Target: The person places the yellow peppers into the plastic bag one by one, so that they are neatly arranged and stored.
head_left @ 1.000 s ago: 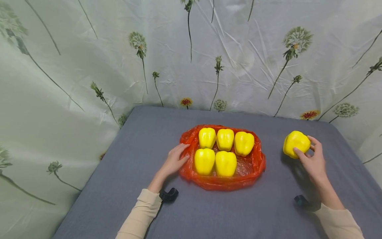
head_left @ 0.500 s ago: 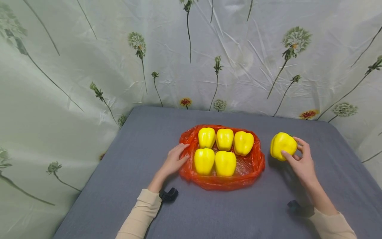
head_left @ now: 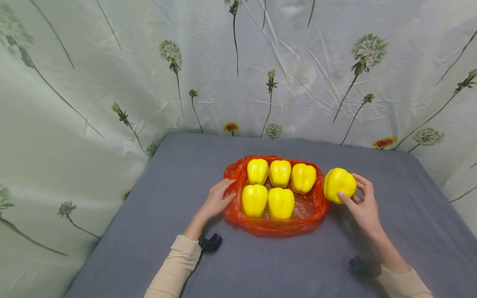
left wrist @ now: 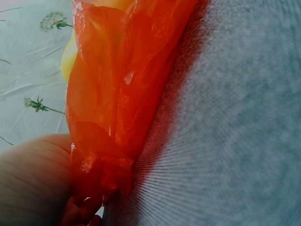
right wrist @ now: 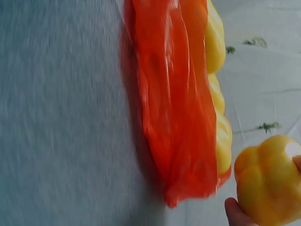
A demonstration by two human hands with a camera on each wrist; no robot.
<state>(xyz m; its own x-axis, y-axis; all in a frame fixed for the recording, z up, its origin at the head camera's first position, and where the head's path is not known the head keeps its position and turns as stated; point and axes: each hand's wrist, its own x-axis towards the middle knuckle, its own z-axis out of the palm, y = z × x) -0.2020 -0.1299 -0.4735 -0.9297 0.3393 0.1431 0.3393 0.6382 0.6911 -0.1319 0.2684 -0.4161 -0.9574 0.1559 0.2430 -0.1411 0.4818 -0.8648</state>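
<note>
A red plastic bag (head_left: 277, 229) lies with its mouth wide, several yellow bell peppers standing inside: three in the back row and two in front, such as the front left pepper (head_left: 255, 201). Bare bag floor shows at its front right. My left hand (head_left: 216, 200) holds the bag's left side; in the left wrist view the bunched plastic (left wrist: 115, 172) lies against the hand, which hides part of the grip. Another yellow bell pepper (head_left: 339, 185) is in my right hand (head_left: 367, 207), gripped between thumb and fingers, raised beside the bag's right rim.
Grey cloth covers the table (head_left: 179, 165). Behind it hangs a pale curtain (head_left: 223, 62) printed with dandelions, which also runs along the left side. A dark wrist device (head_left: 210, 242) sits under my left wrist.
My right hand has carried the held pepper leftward from the table's right side to the bag's right rim. The left hand and the bag have stayed in place.
</note>
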